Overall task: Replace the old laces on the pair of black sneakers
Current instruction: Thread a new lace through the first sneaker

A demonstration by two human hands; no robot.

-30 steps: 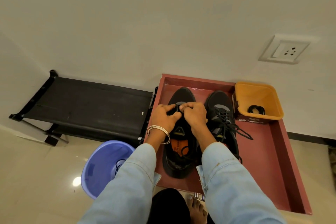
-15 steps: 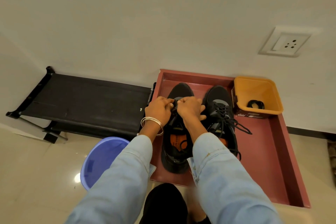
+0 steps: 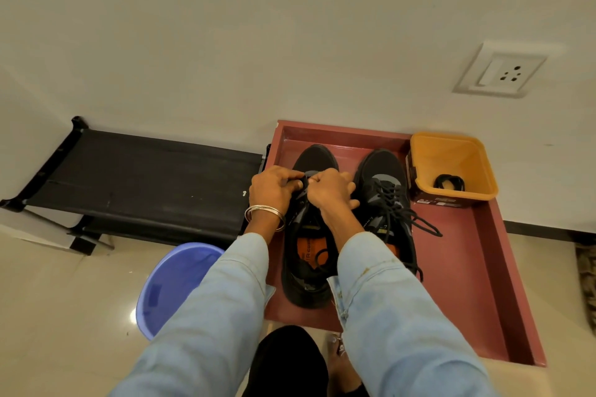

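My left hand (image 3: 273,187) and right hand (image 3: 329,188) seemingly pinch a lace (image 3: 302,184) over the left sneaker (image 3: 308,235), which runs lengthwise away from me.

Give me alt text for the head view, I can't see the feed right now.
Both hands, left hand and right hand, pinch a black lace over the front eyelets of the left sneaker in a red tray. The right sneaker beside it is laced. A yellow bin holds a coiled lace; a blue tub sits on the floor.

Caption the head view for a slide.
Both hands, left hand and right hand, pinch the lace at the left sneaker in a red tray; laced right sneaker beside.
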